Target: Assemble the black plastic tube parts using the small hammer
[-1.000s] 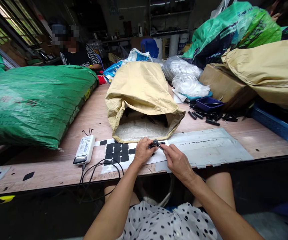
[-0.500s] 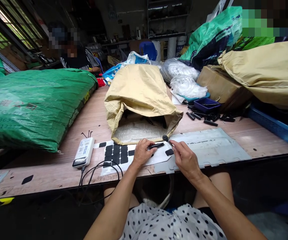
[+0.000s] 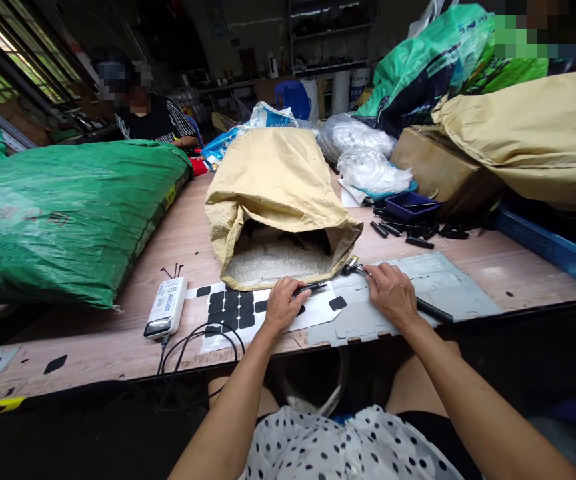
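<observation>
My left hand point(image 3: 282, 305) is closed on a slim black part point(image 3: 314, 287), whose end sticks out to the right over the white sheet point(image 3: 295, 325). Black rounded-square stickers point(image 3: 231, 310) cover the left of that sheet, and a loose one point(image 3: 337, 304) lies between my hands. Wrapped round the shaft of a small hammer point(image 3: 352, 266), my right hand point(image 3: 391, 293) is above the grey board point(image 3: 443, 287). The metal head points left, and the black handle comes out to the right of my wrist. Just behind both hands gapes the tan sack point(image 3: 278, 167), with dark pieces inside.
A white power bank point(image 3: 167, 308) with a black cable sits to the left, beside a full green sack point(image 3: 68, 213). Black parts point(image 3: 419, 243) lie near a purple tray point(image 3: 412, 207) at right. A blue basket point(image 3: 553, 247) borders them. Across the table is a person point(image 3: 155, 120).
My right hand has moved right and turned palm down, so the hammer lies flatter with its black handle showing. My left hand stays almost in place with the black part.
</observation>
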A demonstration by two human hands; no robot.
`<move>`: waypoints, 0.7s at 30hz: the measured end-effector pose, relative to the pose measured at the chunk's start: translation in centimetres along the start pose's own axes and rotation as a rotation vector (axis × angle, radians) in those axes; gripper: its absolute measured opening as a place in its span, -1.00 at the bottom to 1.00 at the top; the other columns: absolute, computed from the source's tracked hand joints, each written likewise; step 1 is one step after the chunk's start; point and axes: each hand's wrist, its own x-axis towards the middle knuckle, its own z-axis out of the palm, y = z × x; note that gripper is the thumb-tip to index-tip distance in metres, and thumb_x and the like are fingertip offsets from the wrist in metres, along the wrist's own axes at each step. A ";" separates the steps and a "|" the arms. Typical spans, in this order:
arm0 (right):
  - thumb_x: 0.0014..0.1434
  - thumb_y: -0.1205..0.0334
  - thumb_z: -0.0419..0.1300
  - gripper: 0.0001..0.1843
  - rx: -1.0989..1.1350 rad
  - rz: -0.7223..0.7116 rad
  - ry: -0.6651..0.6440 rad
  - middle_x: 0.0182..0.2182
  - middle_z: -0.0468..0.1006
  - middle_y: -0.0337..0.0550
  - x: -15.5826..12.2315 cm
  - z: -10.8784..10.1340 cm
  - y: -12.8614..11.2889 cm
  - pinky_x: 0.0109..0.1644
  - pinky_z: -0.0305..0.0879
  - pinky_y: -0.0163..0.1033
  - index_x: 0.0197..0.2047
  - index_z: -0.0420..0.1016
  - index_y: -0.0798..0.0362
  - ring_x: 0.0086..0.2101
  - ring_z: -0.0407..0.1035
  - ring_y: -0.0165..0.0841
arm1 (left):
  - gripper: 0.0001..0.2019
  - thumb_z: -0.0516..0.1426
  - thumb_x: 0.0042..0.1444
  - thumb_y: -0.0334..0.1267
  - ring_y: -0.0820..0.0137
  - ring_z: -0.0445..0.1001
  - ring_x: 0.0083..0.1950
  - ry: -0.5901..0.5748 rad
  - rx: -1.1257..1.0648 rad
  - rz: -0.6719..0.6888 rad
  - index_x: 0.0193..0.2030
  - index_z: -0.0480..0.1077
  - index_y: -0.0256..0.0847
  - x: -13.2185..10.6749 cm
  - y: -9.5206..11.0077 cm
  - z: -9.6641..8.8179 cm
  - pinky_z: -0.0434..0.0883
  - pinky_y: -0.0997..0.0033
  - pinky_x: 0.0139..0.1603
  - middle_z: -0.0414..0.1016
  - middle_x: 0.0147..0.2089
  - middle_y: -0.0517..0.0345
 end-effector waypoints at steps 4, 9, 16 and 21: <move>0.32 0.24 0.09 -0.72 -0.015 0.005 0.005 -0.26 0.47 -0.08 -0.1 0.0 -0.2 -0.15 0.05 -0.17 0.02 0.54 0.01 -0.19 0.25 -0.22 | -0.77 0.05 0.38 -0.13 0.27 0.42 -0.06 -0.007 -0.002 0.004 -0.16 0.50 -0.13 0.0 0.4 -0.3 0.31 0.26 0.03 0.49 -0.18 0.11; 0.34 0.23 0.07 -0.72 -0.048 0.016 -0.008 -0.24 0.47 -0.06 -0.1 0.0 -0.3 -0.16 0.04 -0.16 0.01 0.54 0.02 -0.18 0.24 -0.21 | -0.66 -0.04 0.44 -0.14 0.30 0.39 -0.12 -0.005 0.039 0.013 -0.31 0.43 -0.14 0.1 0.7 -0.4 0.30 0.27 0.00 0.44 -0.25 0.13; 0.33 0.21 0.08 -0.73 -0.057 0.036 -0.026 -0.22 0.46 -0.05 0.0 0.0 -0.3 -0.15 0.04 -0.16 0.00 0.54 0.03 -0.17 0.23 -0.20 | -0.69 0.00 0.40 -0.15 0.31 0.39 -0.15 0.028 -0.066 -0.010 -0.34 0.41 -0.16 0.2 0.6 -0.3 0.31 0.29 -0.02 0.44 -0.28 0.13; 0.33 0.21 0.09 -0.74 -0.061 0.043 -0.029 -0.21 0.47 -0.06 0.0 -0.1 -0.5 -0.15 0.03 -0.16 0.00 0.54 0.02 -0.16 0.23 -0.20 | -0.76 0.08 0.37 -0.08 0.34 0.47 -0.13 0.061 -0.429 -0.083 -0.03 0.45 -0.16 -2.2 3.4 -2.7 0.34 0.35 -0.05 0.55 -0.19 0.14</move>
